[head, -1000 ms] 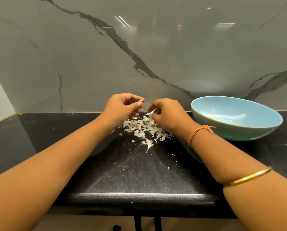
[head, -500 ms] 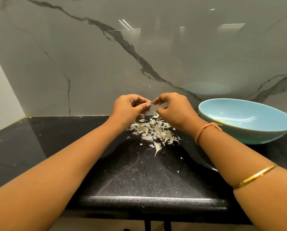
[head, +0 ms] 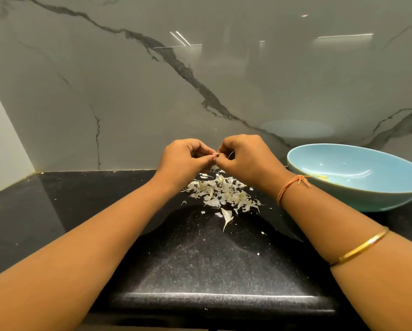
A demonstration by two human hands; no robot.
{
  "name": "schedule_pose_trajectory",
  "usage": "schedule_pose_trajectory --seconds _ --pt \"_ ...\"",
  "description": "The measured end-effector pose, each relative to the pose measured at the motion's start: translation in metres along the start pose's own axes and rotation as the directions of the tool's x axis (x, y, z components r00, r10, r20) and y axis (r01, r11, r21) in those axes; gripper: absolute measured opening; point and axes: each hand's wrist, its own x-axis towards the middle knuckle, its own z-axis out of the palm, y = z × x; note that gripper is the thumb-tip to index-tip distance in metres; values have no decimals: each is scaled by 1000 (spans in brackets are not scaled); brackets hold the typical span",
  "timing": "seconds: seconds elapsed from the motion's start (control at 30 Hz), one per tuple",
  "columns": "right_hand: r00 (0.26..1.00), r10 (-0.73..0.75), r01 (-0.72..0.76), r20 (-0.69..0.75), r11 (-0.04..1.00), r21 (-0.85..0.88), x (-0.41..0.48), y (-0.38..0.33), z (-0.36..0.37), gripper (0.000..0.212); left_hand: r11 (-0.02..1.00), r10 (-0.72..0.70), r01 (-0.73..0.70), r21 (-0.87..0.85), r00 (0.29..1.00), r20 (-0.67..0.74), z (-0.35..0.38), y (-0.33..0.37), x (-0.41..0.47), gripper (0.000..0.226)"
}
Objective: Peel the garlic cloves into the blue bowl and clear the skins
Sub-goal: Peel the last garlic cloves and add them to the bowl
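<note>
Garlic clove (head: 216,154) is showing only as a small pale tip where the two hands are meeting; curled fingers are covering the rest. Left hand (head: 185,161) is pinching it from one side and right hand (head: 245,158) from the other, with a thin pale strip sticking out beside the right fingers. Blue bowl (head: 343,194) is sitting to the right, its far edge running out of frame. Yellowish pieces (head: 324,178) inside it are too small to identify. Papery white skins (head: 221,192) are lying heaped on the black counter (head: 200,259) beneath the hands.
</note>
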Motion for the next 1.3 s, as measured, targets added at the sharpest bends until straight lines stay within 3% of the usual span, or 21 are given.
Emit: schedule_pose_trajectory --seconds 0.27,0.5,0.67,0.97,1.3 --pt "994 -109 112 25 986 -120 -4 -5 -3 21 991 20 -19 135 1000 -1 -1 2 -1 13" --pt "992 -113 124 58 963 -240 -3 -10 2 23 978 -45 34 207 998 46 1 7 -4 10" --pt "983 -155 178 102 943 -282 -5 -11 3 24 937 -1 -35 347 995 104 0 9 -6 16" --pt "982 -184 190 45 947 -259 -3 -4 5 30 931 80 -104 350 993 81 -1 9 -6 14" --pt "978 -206 200 -17 962 -185 -6 4 8 28 896 107 -177 408 976 189 -4 12 -8 17"
